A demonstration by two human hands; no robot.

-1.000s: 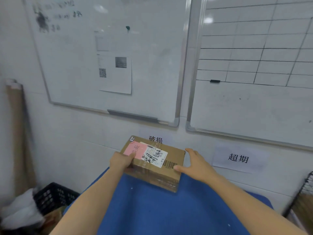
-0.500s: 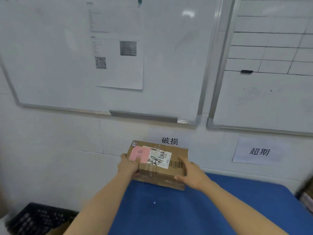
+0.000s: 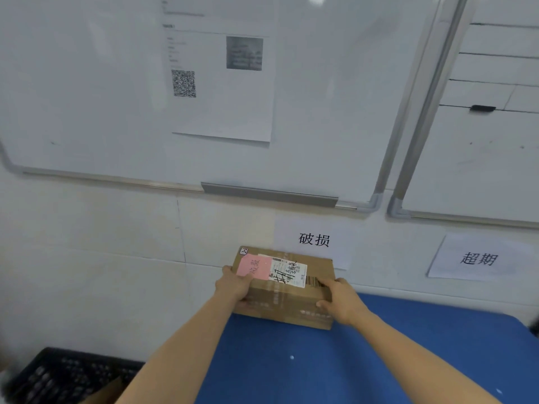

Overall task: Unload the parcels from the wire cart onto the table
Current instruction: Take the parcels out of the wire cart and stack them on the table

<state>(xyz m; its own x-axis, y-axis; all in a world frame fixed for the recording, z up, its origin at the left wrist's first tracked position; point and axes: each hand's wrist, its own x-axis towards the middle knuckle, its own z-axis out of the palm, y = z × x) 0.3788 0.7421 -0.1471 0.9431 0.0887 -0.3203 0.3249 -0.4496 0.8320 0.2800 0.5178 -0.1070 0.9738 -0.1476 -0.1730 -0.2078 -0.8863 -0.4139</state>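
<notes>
Whiteboards (image 3: pixel 320 112) are hanging above the blue bench (image 3: pixel 379 360). You are setting the parcel (image 3: pixel 284 287) at the bench's far left corner, its long axis running along the far edge. Your left hand (image 3: pixel 233 285) and right hand (image 3: pixel 339 301) are clasping its short ends, fingers (image 3: pixel 320 304) curled round the cardboard, both equally near, so letting go seems next.
</notes>
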